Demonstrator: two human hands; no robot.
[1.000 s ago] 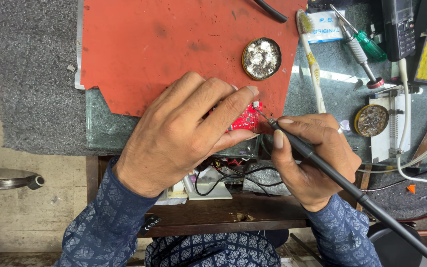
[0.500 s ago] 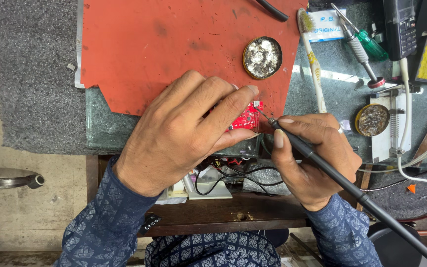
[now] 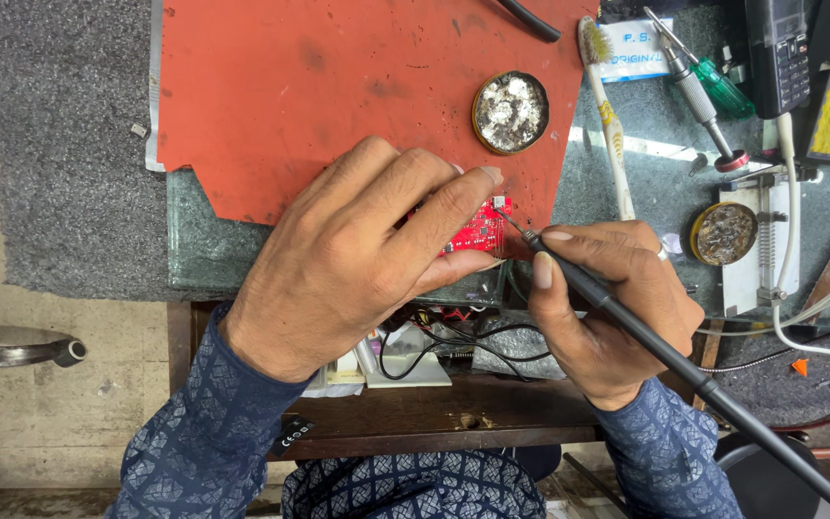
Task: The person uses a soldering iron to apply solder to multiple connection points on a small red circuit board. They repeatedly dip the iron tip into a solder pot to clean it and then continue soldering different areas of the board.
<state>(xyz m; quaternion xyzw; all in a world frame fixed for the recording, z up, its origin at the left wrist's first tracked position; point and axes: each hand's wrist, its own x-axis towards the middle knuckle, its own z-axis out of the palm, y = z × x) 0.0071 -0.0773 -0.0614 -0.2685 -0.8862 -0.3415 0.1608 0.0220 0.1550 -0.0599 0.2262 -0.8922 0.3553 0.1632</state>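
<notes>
At bench [image 3: 626, 192] centre, a small red board [image 3: 477, 229] lies on the lower right edge of the red mat [image 3: 338, 86], close to the person.

Left hand [image 3: 357, 259] lies flat over the board, fingers pressed together, index tip down near the board's top right corner. Looks like a clamp: it pins the board to the mat so it can't slide under tool pressure, and it leaves only that corner bare.

Right hand [image 3: 607, 298] pinches the iron [image 3: 646, 336] pen-style, thumb and index close to the front of the barrel. A low grip gives fine tip control. The tip touches a small pale part [image 3: 501, 203] at the board's exposed corner. Iron shaft runs back down to the right, cord out of the work area.

Mat probably serves as a heat-safe pad over the glass top; grey felt [image 3: 69, 144] lies under both at left.

Around the work, all within reach but apart from the board:
- round tin [image 3: 511, 112] of silvery scraps on the mat, just above the board
- brush [image 3: 607, 115] lying lengthwise to the right of the mat
- green-handled screwdriver [image 3: 698, 82] top right
- second round tin [image 3: 724, 234] of dark residue, right of the right hand
- wires [image 3: 453, 336] on the shelf below the bench edge, between the wrists
</notes>
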